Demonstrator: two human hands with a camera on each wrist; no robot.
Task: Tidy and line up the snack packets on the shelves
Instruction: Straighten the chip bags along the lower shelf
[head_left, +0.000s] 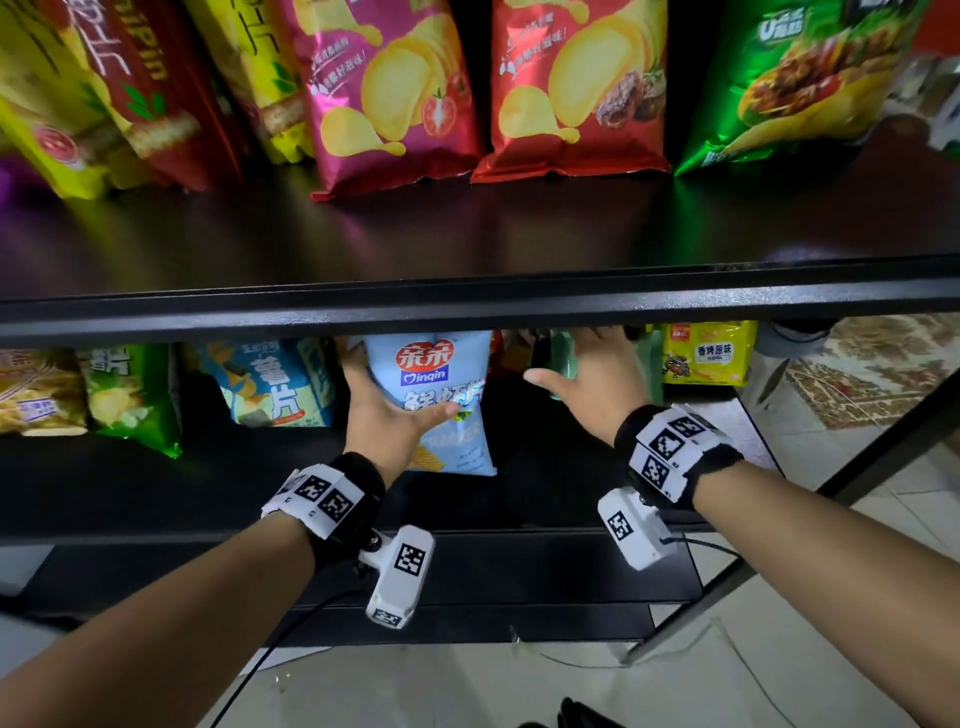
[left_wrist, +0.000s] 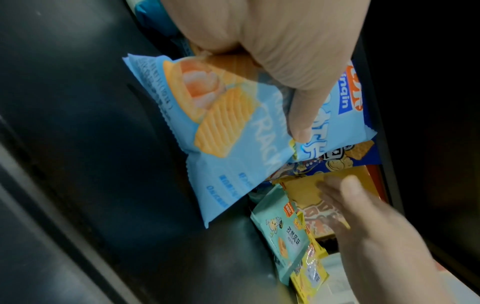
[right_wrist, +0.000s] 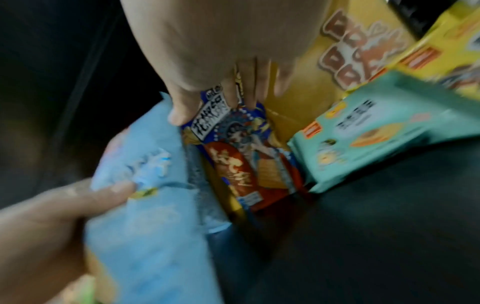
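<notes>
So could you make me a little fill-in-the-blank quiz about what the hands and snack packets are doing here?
1. The left hand holds a light ____ packet on the lower shelf.
2. The right hand reaches toward the packets with its fingers ____.
3. Beside the held packet stands a dark blue and red packet; on its other side lies a ____ one.
4. The pink chips bag stands on the ____ shelf.

Missing words: blue; open; mint green; upper
</notes>
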